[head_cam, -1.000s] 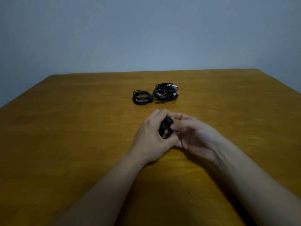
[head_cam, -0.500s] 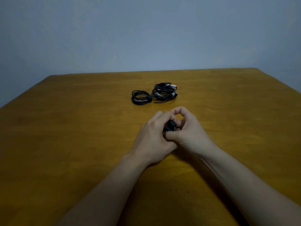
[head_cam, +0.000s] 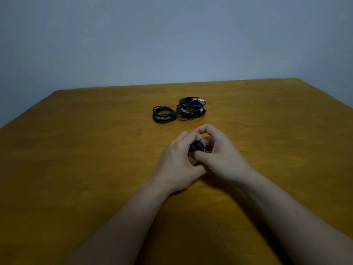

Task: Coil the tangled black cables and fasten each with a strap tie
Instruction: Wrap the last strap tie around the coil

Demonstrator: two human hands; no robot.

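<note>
Both hands meet near the middle of the wooden table [head_cam: 76, 150], closed together around a small black cable bundle [head_cam: 196, 146], which shows only as a dark sliver between them. The left hand [head_cam: 177, 165] wraps the bundle from the 9 o'clock side with its fingers curled over the top, most likely to keep the loops from springing apart while the tie goes on. The right hand [head_cam: 223, 159] comes in from the 3 o'clock side; its thumb presses across the near face of the bundle and its forefinger arches over the far side toward 12 o'clock, leaving a small gap beneath the arch. That pinching pose suits drawing or pressing a strap around the coil, though the strap itself cannot be made out. Both sets of fingers are closed on the bundle, and the wrists sit low, close to the table, which would steady such fine work. Further off at about 12 o'clock from the hands lie two more lots of black cable: a flat coil [head_cam: 163, 114] on the left and, just beside it at its 3 o'clock, a taller pile [head_cam: 191, 109] with pale bands and loose ends poking out. Whether the pile is fully tied I cannot tell.
</note>
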